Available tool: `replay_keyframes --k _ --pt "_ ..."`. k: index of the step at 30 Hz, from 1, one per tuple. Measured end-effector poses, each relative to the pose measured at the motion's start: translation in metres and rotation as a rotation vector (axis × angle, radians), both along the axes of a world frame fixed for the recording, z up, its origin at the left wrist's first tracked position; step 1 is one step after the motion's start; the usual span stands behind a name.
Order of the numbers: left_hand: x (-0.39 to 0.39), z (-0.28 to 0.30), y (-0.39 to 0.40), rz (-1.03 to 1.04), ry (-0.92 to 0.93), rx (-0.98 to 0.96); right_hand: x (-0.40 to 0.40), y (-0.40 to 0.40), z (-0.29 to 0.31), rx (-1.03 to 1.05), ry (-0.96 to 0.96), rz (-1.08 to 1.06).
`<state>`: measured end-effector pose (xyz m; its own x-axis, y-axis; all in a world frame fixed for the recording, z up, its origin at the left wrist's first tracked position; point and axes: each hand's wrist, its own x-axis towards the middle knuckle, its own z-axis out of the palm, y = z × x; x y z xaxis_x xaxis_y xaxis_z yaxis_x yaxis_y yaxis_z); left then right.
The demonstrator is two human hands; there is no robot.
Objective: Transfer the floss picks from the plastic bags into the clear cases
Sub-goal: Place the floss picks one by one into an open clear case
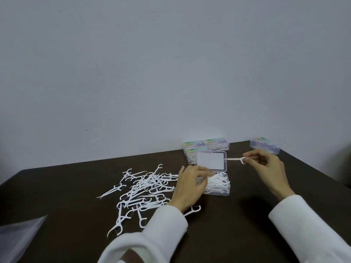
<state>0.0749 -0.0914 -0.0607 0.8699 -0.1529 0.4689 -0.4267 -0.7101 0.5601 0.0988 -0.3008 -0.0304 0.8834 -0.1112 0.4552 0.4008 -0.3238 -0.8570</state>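
1. Big dark table [237, 234], grey wall behind it.
2. Loose pile of floss picks [144, 188] spread left of centre; a plastic bag [19, 238] corner at the near left.
3. Open clear case [218, 185], lid up, partly full of picks. Left hand [188, 186] is pinching at picks on its edge.
4. Right hand [266, 166] pinches a single pick [235, 159] above the table, beside the lid.
5. Closed cases [216, 144] sit at the back.

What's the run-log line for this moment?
right hand: pinches one floss pick | left hand: at open case | loose picks: on table
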Motion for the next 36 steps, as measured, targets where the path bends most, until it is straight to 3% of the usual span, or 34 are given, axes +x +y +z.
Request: replay_keyframes --k 2,5,10,14,17,28,36 --pt "0.000 0.000 0.000 -0.032 -0.008 -0.019 -0.002 0.004 0.000 -0.009 0.032 0.062" --pt "0.000 0.000 0.001 -0.061 -0.024 -0.059 -0.004 0.014 -0.006 -0.178 0.056 0.140" --pt "0.001 0.001 0.004 0.063 -0.103 -0.163 -0.002 0.019 -0.011 -0.300 0.039 0.221" --pt "0.002 -0.001 0.006 0.068 -0.055 -0.039 0.000 0.019 -0.016 -0.461 0.039 0.215" --pt "0.001 -0.002 0.004 0.108 -0.087 0.069 -0.003 0.018 -0.013 -0.439 0.013 0.221" --pt "0.001 -0.002 0.001 0.255 -0.147 0.074 0.000 0.017 -0.017 -0.534 0.044 0.278" --pt "0.001 -0.004 -0.001 0.231 -0.174 0.079 0.000 0.015 -0.018 -0.627 0.045 0.238"
